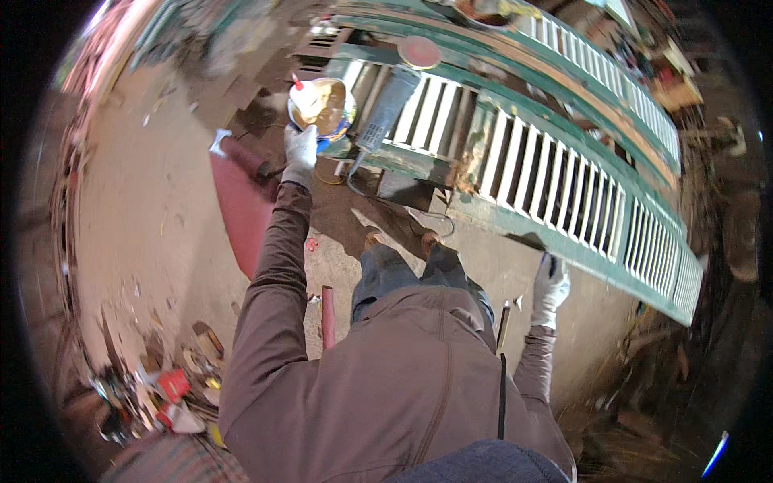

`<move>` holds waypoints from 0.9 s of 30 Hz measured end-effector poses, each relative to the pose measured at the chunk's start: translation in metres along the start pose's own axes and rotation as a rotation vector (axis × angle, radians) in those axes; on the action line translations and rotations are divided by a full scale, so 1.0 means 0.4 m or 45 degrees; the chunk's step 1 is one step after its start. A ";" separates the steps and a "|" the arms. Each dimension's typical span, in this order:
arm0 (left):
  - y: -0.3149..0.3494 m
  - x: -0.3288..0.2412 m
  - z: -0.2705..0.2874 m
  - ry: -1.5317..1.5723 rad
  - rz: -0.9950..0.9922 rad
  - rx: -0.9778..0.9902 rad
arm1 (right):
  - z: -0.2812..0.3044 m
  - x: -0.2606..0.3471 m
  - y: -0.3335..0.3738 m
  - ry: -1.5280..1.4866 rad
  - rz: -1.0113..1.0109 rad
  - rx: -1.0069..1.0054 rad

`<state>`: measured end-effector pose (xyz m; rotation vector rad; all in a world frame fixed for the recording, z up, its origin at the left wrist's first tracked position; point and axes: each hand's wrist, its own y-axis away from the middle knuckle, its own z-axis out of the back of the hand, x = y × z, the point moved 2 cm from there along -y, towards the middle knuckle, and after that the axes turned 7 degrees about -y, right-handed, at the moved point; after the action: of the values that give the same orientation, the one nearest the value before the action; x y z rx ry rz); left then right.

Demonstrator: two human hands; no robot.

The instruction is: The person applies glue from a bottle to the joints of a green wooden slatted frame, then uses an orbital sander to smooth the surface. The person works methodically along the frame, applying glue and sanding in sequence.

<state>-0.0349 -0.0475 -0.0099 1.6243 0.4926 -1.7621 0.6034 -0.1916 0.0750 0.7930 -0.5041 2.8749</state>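
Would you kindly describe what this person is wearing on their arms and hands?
Both arms are covered by long brown jacket sleeves, creased along their length. The left hand and the right hand each wear a pale grey-white work glove that meets the sleeve cuff.

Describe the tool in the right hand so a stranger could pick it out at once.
Start at the long green louvred shutter lying across the floor. At its near edge, about midway along, the gloved right hand holds a putty knife against the frame. Unlike the grey power tool resting on the slats, it is a small, flat, dark blade.
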 end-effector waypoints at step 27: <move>0.005 -0.205 -0.371 -1.360 -0.630 0.803 | -0.042 0.243 0.769 0.090 -0.882 0.223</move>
<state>0.0718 0.0707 0.0483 0.6527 -0.2313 -3.0166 0.4512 -0.4717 0.0238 0.7053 0.0416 2.2997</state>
